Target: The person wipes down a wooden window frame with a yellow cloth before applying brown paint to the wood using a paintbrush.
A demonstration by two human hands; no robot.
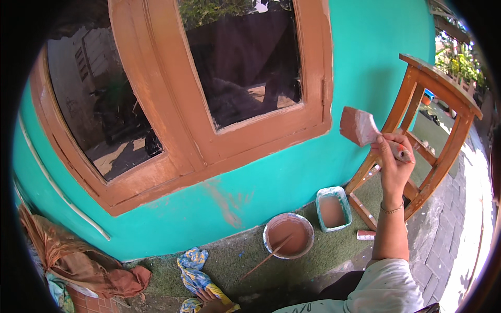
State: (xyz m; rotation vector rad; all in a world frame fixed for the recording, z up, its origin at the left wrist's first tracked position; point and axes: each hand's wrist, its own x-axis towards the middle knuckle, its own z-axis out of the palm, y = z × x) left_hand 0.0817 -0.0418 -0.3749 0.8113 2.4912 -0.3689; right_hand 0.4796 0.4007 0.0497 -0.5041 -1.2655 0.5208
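My right hand [395,151] is raised before the turquoise wall and closed round the handle of a wide paintbrush [360,127]. The bristles are coated in brown paint and point up and left, apart from the wall. At the lower edge my left hand [210,301], partly cut off, grips a blue, yellow and white cloth [194,268]. On the ground by the wall stands a round tub of brown paint [288,236] with a thin stick [266,258] leaning in it. Beside it is a rectangular plastic container [334,209] holding brownish liquid.
A brown-painted window frame [261,133] with dark glass fills the wall ahead; brown smears mark the wall below. A wooden stool [443,88] stands close to my right arm. A small roll-shaped item [366,235] lies by its leg. Brown fabric [94,255] is heaped at left.
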